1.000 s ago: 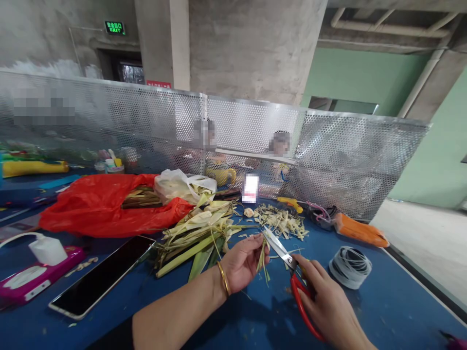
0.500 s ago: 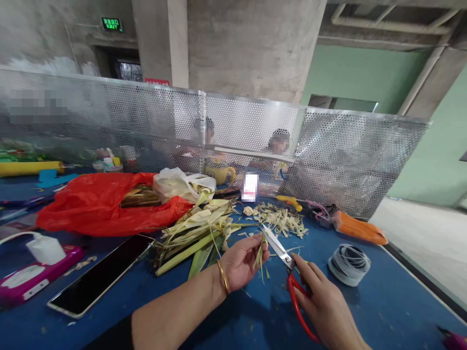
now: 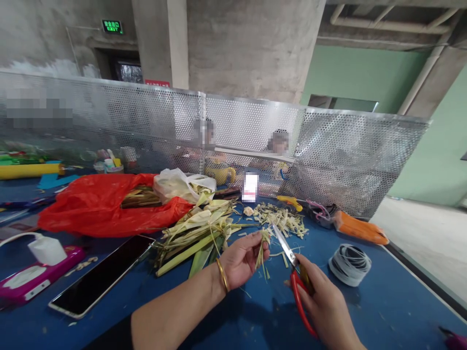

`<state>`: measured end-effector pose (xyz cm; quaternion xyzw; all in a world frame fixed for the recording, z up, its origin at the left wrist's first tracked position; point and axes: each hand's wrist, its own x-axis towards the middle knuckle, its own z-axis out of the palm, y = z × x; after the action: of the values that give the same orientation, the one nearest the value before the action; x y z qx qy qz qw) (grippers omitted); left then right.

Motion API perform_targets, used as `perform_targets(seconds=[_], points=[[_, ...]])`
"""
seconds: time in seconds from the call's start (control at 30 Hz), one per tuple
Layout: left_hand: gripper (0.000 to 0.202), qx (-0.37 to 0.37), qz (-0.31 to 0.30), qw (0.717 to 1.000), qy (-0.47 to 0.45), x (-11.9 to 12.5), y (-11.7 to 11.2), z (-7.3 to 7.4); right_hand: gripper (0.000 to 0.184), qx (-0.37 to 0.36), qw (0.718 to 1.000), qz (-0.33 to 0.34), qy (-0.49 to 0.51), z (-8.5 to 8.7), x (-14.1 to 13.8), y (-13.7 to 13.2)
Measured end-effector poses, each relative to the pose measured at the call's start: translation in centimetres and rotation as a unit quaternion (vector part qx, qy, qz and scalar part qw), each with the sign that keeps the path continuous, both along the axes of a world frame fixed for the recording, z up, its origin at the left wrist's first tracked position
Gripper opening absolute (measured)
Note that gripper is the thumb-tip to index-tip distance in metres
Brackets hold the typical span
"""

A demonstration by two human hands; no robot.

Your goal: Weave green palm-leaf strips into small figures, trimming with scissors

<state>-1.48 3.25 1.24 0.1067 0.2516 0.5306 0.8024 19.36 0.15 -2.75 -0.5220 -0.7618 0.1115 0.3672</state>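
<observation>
Between the thumb and fingers of my left hand [image 3: 242, 262] is a small bundle of dried leaf strips [image 3: 261, 249], its loose ends hanging down. My right hand [image 3: 326, 294] grips red-handled scissors [image 3: 286, 245], whose blades look closed and point up and away, just right of the bundle and apart from it. A heap of trimmed leaf scraps [image 3: 282, 221] lies beyond the blade tips. Left of the bundle rests a pile of long husk-like leaves [image 3: 199, 233], pale yellow to green.
A red plastic bag [image 3: 98, 209] and a black-screened phone [image 3: 104, 274] lie at left, near a purple power strip [image 3: 40, 279]. On the right are a coil of clear line [image 3: 349, 265] and an orange pouch [image 3: 359, 228]. A perforated metal screen [image 3: 251, 126] stands behind; people sit beyond it.
The scissors have moved right, away from the bundle, and their blades have come together. My left hand stays nearly in place, the bundle turned slightly more upright.
</observation>
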Motion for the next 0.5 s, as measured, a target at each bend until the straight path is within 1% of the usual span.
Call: perform_targets(seconds=[0.07,0.17,0.23,0.33,0.4,0.43,0.5], points=[[0.008,0.031,0.015,0.999,0.014,-0.1,0.2,-0.2,0.050,-0.033,0.995,-0.011,0.093,0.2,0.0,0.2],[0.015,0.060,0.032,0.997,0.041,-0.3,0.4,-0.5,0.060,-0.102,0.970,0.009,0.219,0.6,0.1,0.5],[0.015,0.069,0.043,0.994,0.070,-0.2,0.5,-0.6,0.064,-0.143,0.951,0.030,0.271,0.9,0.1,0.5],[0.016,0.093,0.063,0.985,0.134,0.0,0.4,-0.7,0.061,-0.200,0.923,0.063,0.322,1.4,-0.1,0.2],[0.020,0.127,0.086,0.971,0.185,0.2,0.4,-0.8,0.056,-0.245,0.897,0.103,0.353,1.5,-0.1,-0.1],[0.021,0.148,0.102,0.961,0.211,0.3,0.3,-0.8,0.055,-0.270,0.879,0.130,0.371,1.5,-0.1,-0.3],[0.023,0.188,0.140,0.936,0.263,0.4,0.4,-0.8,0.051,-0.323,0.832,0.187,0.410,1.4,0.0,-0.6]])
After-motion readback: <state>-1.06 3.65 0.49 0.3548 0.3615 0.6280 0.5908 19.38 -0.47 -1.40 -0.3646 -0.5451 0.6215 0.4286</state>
